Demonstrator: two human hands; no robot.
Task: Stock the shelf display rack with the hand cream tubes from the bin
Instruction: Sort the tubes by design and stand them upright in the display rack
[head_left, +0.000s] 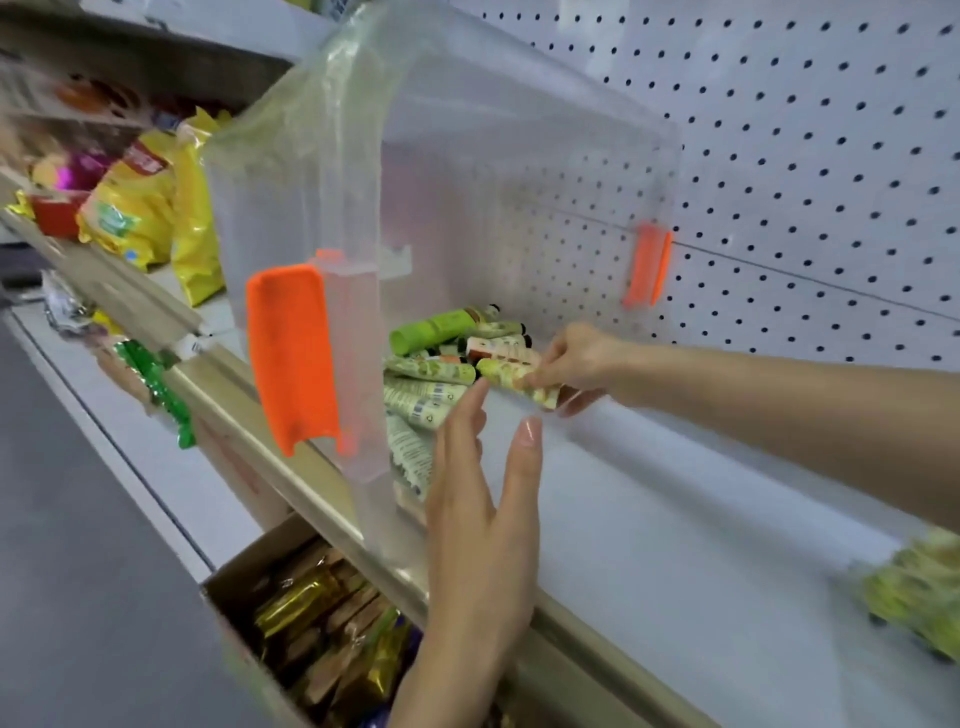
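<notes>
Lying tipped on the shelf (675, 519), clear bin (467, 156) with orange latches (293, 358) — snack bags (140, 208) at nine o'clock. Spilling inside, green-patterned hand cream tubes (426, 395). Pinching one tube (514, 382), right hand (576, 364) fingers; hovering spread and empty at six o'clock, left hand (483, 519).

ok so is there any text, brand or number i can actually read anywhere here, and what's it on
None can be read.
Hand cream tubes in the clear bin: print and barcodes, too small and blurred.
Tube held by the right hand: pattern only, no legible words.
Yellow snack bags: red and green labels, blurred.
Shelf edge tag: too small.
</notes>
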